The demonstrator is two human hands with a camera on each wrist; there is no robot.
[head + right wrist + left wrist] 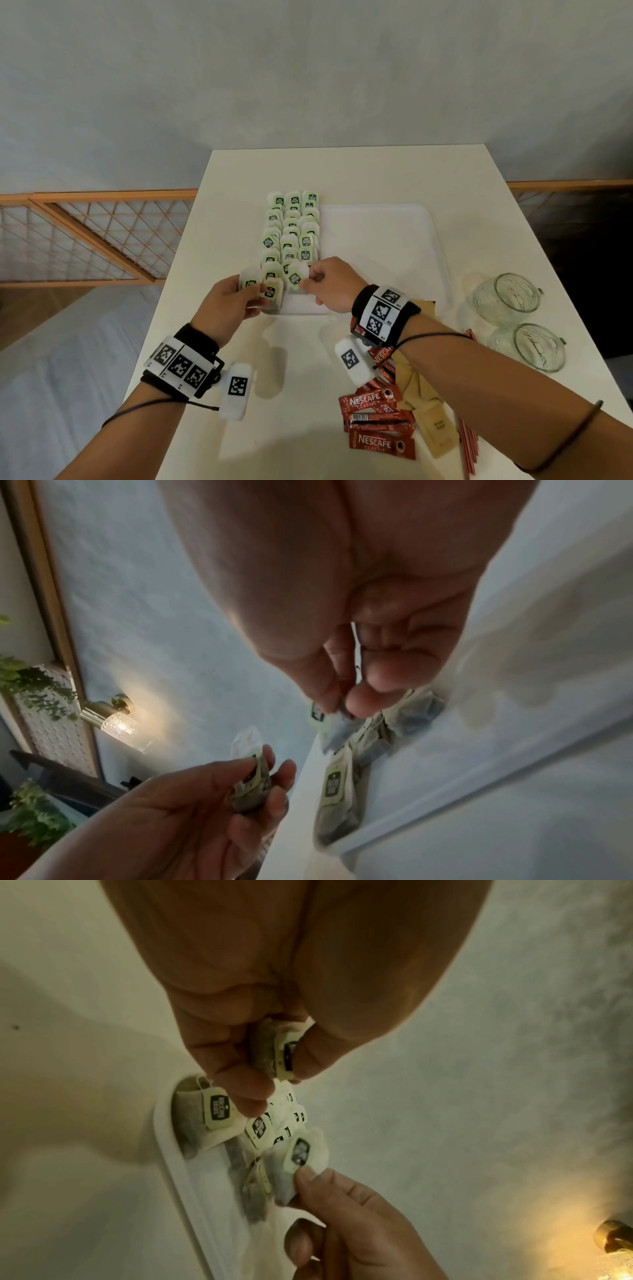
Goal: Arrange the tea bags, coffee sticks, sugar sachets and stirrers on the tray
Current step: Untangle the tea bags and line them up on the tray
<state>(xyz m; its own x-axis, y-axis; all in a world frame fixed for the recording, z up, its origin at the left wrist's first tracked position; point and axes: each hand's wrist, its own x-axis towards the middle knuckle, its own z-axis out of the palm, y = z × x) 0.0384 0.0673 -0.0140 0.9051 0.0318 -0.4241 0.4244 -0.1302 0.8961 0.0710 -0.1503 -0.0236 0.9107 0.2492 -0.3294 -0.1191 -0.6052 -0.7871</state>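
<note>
Three rows of green-tagged tea bags (292, 229) lie overlapping down the left side of the white tray (380, 246). My left hand (228, 301) grips a small stack of tea bags (254, 285) (274, 1049) just off the tray's near left corner. My right hand (329, 282) pinches one tea bag (295, 277) (301, 1153) by its edge over the near end of the middle row. Red coffee sticks (375, 419), brown sugar sachets (430, 416) and thin red stirrers (467, 445) lie on the table under my right forearm.
Two clear glass mugs (507, 296) lie on their sides at the table's right edge. The tray's right half (387, 240) is bare. A wooden lattice railing (85, 236) runs behind the white table (308, 377). A wall lamp (118, 725) glows in the right wrist view.
</note>
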